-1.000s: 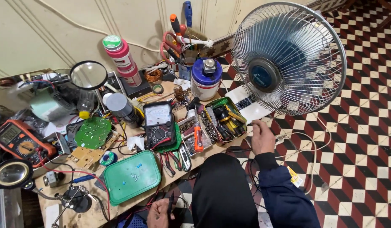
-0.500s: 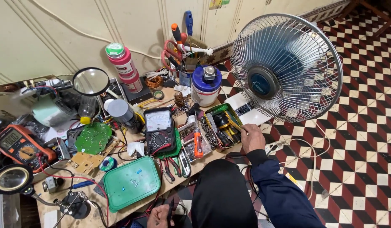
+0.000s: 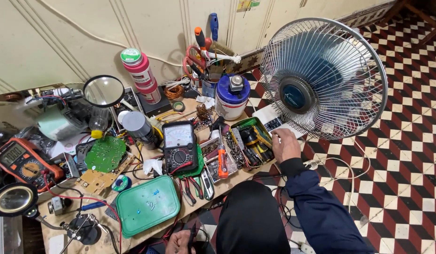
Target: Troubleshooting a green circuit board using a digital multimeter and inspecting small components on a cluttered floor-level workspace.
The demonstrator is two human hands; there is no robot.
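Head view of a cluttered wooden workbench (image 3: pixel 53 235) beside a standing fan (image 3: pixel 324 77). The right hand (image 3: pixel 285 145), in a dark blue sleeve, rests palm down with fingers loosely spread on the fan's white base (image 3: pixel 269 123), just beside a green tool tray (image 3: pixel 250 141); it grips nothing visible. The left hand (image 3: pixel 180 242), low at the frame's bottom edge, is closed around a thin dark probe (image 3: pixel 191 235). An analogue multimeter (image 3: pixel 179 146) lies face up at the bench's middle, with a green lidded box (image 3: pixel 147 205) near it. Risks, as judged: the white cable (image 3: pixel 340 164) looping across the tiled floor could snag and tip the fan; a slipping probe could bridge contacts; loose leads crossing the bench could drag small parts off its edge.
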